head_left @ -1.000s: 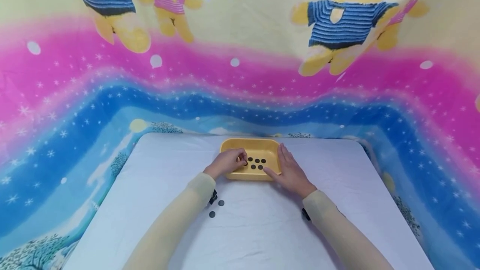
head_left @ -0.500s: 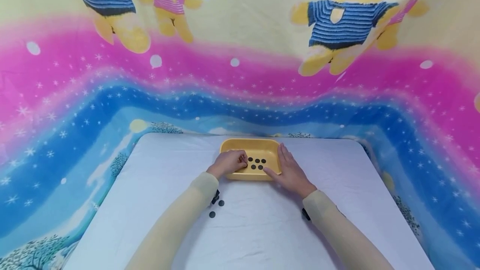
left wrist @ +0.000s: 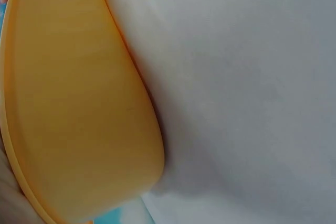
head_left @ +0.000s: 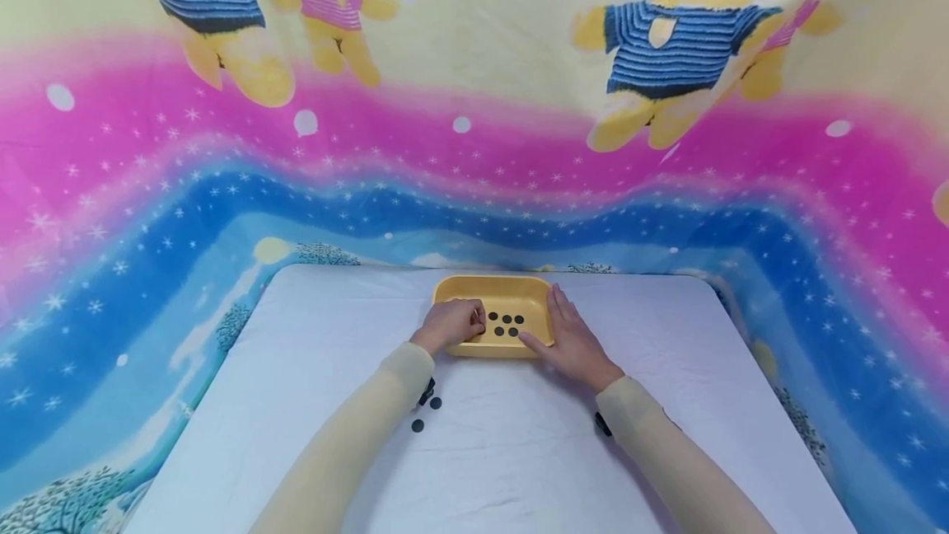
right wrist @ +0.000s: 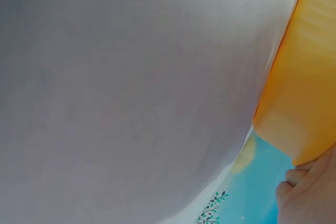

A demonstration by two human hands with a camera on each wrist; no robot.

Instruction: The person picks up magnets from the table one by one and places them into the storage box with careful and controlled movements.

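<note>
A yellow rectangular container point(head_left: 530, 287) stands near the table's far edge. My left hand point(head_left: 451, 323) reaches over its front left side, fingers curled, thumb and fingertips pinching a small black disc point(head_left: 482, 331) low inside; the fingers largely hide it. To its right, several matching black discs point(head_left: 507, 320) lie on the container floor in two short rows. My right hand point(head_left: 574, 346) rests along the container's right side with fingers extended, its thumb over the front right rim. In the left wrist view, the container's outer wall point(left wrist: 84, 98) hides most of the left hand.
Two more black discs point(head_left: 436, 404) lie on the white table cover point(head_left: 504, 452) beside the left wrist. A cloth printed with bears point(head_left: 474, 155) hangs behind the table and along its sides. Dark wrist devices point(head_left: 604, 424) show under both sleeves.
The left hand's fingertips have shifted slightly toward the front of the container, the pinched disc with them. The right hand stays at the container's side, and the other discs keep their places.
</note>
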